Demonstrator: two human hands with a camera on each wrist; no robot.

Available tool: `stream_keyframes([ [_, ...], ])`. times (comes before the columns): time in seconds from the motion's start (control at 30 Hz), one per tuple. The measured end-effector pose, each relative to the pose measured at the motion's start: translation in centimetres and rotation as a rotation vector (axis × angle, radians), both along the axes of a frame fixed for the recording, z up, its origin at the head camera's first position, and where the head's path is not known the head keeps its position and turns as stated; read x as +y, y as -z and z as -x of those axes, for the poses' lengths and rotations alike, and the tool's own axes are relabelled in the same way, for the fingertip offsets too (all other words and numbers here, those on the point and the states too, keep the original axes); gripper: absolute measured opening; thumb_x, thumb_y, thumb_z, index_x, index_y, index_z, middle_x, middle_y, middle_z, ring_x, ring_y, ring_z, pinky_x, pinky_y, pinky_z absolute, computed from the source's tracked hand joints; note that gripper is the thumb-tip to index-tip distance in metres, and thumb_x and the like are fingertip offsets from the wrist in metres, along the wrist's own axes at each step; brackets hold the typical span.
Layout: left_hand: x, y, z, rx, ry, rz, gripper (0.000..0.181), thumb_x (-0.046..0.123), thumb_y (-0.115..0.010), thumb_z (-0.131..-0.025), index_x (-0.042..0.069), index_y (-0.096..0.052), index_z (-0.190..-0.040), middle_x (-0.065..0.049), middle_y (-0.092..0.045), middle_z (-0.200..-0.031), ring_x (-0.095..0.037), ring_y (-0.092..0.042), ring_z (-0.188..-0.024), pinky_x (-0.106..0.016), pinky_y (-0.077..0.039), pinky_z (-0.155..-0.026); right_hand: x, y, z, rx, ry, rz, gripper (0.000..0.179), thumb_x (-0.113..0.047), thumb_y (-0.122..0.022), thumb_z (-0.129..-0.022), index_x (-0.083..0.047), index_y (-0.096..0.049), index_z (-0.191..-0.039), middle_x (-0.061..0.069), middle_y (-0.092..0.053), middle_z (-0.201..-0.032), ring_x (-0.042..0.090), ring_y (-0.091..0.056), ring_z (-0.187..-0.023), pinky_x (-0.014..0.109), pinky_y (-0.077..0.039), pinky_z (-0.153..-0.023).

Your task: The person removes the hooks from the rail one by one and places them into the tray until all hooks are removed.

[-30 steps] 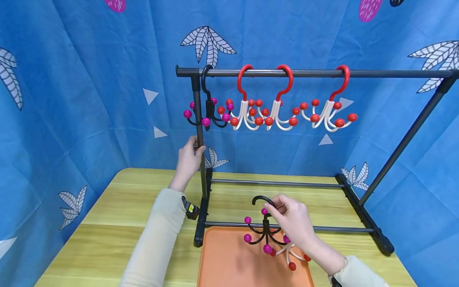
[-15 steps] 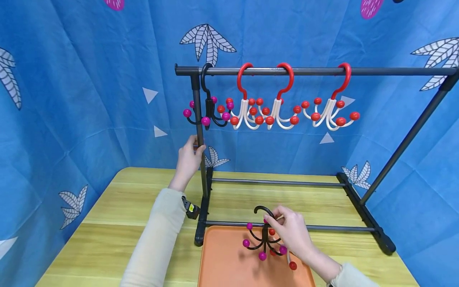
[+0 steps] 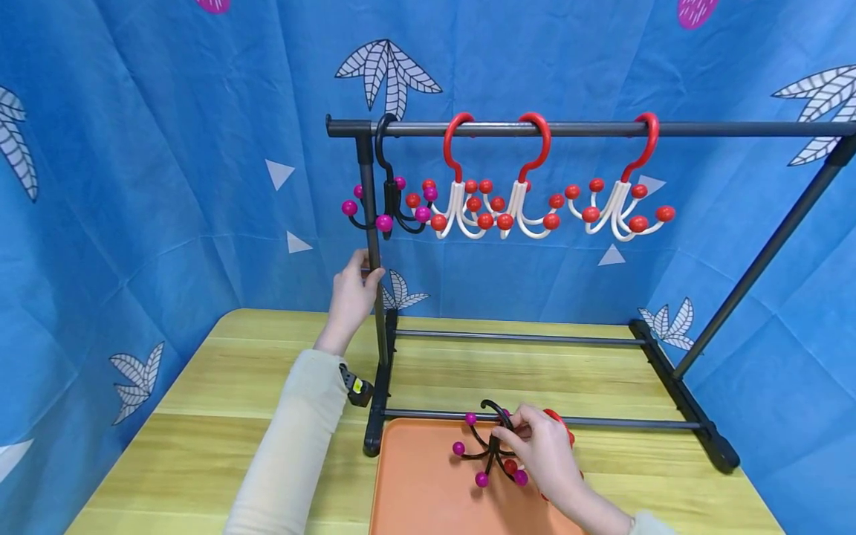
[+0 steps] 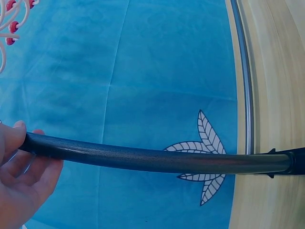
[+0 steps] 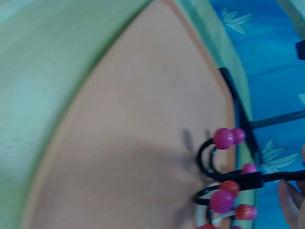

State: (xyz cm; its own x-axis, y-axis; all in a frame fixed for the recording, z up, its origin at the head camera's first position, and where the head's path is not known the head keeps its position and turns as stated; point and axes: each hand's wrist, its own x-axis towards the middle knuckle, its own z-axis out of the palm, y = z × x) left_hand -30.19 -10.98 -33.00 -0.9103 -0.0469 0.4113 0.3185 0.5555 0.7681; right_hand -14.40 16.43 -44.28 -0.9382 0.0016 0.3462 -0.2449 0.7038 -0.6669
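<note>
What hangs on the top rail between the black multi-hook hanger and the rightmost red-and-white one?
Two more red-and-white multi-hook hangers, side by side on the rail; the head view shows both.

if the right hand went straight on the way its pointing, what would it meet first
Beyond the black hanger that the right hand holds, the rack's front lower bar looks first in line in the head view, though it may pass above; depth is unclear.

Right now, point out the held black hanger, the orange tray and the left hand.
Held black hanger [image 3: 493, 446], head view: on its central stem.
Orange tray [image 3: 423, 487], head view: on its bare floor.
Left hand [image 3: 353, 294], head view: on the back of the hand.
</note>
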Motion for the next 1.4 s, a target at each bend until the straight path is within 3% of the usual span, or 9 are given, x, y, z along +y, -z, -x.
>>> stream_keyframes([
  [0.13,0.1,0.0,-0.1,-0.006,0.006,0.004,0.025,0.016,-0.053,-0.093,0.005,-0.05,-0.115,-0.011,-0.059,-0.105,-0.03,-0.059,-0.102,-0.043,-0.049,-0.083,0.3,1.0,-0.6,0.071,0.039,-0.039,0.041,-0.018,-0.08,-0.067,-0.017,-0.04,-0.06,-0.011,-0.048,-0.062,-0.004,-0.045,-0.052,0.014,-0.041,-0.046],
  [0.23,0.1,0.1,-0.1,0.0,0.002,0.002,0.023,0.015,-0.053,-0.093,0.006,-0.05,-0.114,-0.011,-0.059,-0.105,-0.029,-0.059,-0.101,-0.043,-0.049,-0.083,0.4,1.3,-0.8,0.057,0.049,-0.048,0.044,-0.023,-0.079,-0.069,-0.017,-0.036,-0.06,-0.011,-0.042,-0.061,-0.004,-0.041,-0.05,0.015,-0.038,-0.043],
  [0.4,-0.1,0.0,-0.1,0.003,0.0,-0.003,0.023,0.016,-0.053,-0.093,0.007,-0.051,-0.114,-0.011,-0.059,-0.104,-0.03,-0.059,-0.101,-0.043,-0.049,-0.083,0.3,0.3,-0.6,-0.052,0.042,0.002,0.031,-0.03,-0.076,-0.072,-0.018,-0.049,-0.064,-0.01,-0.056,-0.067,-0.003,-0.056,-0.057,0.015,-0.047,-0.053],
  [0.53,-0.1,0.1,-0.1,-0.001,-0.001,-0.003,0.023,0.016,-0.053,-0.093,0.007,-0.051,-0.114,-0.011,-0.059,-0.104,-0.029,-0.059,-0.102,-0.043,-0.049,-0.084,0.6,-1.4,-0.6,-0.056,0.03,0.012,0.018,-0.025,-0.073,-0.076,-0.016,-0.058,-0.073,-0.008,-0.06,-0.071,0.0,-0.058,-0.061,0.015,-0.049,-0.058],
  [0.7,0.0,0.1,0.0,0.009,-0.003,-0.001,0.023,0.015,-0.053,-0.092,0.007,-0.051,-0.113,-0.011,-0.059,-0.104,-0.03,-0.059,-0.101,-0.043,-0.049,-0.083,1.4,-4.2,0.0,0.078,0.0,-0.029,0.01,-0.019,-0.069,-0.081,-0.015,-0.06,-0.08,-0.008,-0.059,-0.075,0.001,-0.058,-0.065,0.016,-0.05,-0.059],
  [0.83,-0.1,0.1,0.0,0.01,-0.003,0.006,0.023,0.016,-0.053,-0.093,0.008,-0.05,-0.114,-0.01,-0.059,-0.104,-0.028,-0.059,-0.099,-0.042,-0.049,-0.08,2.6,-7.1,1.2,0.282,-0.01,-0.095,0.008,-0.012,-0.069,-0.081,-0.012,-0.061,-0.082,-0.006,-0.06,-0.075,0.004,-0.057,-0.065,0.018,-0.05,-0.058],
  [0.97,-0.1,0.3,0.2,0.007,-0.001,0.012,0.023,0.017,-0.052,-0.093,0.009,-0.05,-0.114,-0.01,-0.059,-0.105,-0.027,-0.059,-0.099,-0.041,-0.05,-0.078,3.9,-10.1,2.4,0.448,0.006,-0.129,0.007,-0.007,-0.069,-0.08,-0.009,-0.062,-0.081,-0.003,-0.06,-0.075,0.008,-0.057,-0.064,0.011,-0.045,-0.059],
  [1.23,-0.2,0.4,0.3,0.018,0.003,0.002,0.022,0.017,-0.053,-0.093,0.009,-0.049,-0.114,-0.01,-0.059,-0.105,-0.028,-0.059,-0.099,-0.042,-0.05,-0.079,6.2,-16.1,4.6,0.627,0.053,-0.163,0.008,-0.008,-0.065,-0.082,-0.001,-0.062,-0.085,0.007,-0.061,-0.077,0.014,-0.055,-0.066,0.004,-0.036,-0.062],
  [1.4,0.0,0.4,0.2,0.008,0.008,-0.001,0.023,0.016,-0.052,-0.093,0.008,-0.049,-0.115,-0.009,-0.058,-0.104,-0.027,-0.059,-0.099,-0.042,-0.049,-0.08,7.6,-19.4,5.9,0.677,0.114,-0.152,0.018,-0.015,-0.061,-0.085,0.002,-0.06,-0.09,0.014,-0.062,-0.083,0.0,-0.049,-0.07,0.002,-0.033,-0.064],
])
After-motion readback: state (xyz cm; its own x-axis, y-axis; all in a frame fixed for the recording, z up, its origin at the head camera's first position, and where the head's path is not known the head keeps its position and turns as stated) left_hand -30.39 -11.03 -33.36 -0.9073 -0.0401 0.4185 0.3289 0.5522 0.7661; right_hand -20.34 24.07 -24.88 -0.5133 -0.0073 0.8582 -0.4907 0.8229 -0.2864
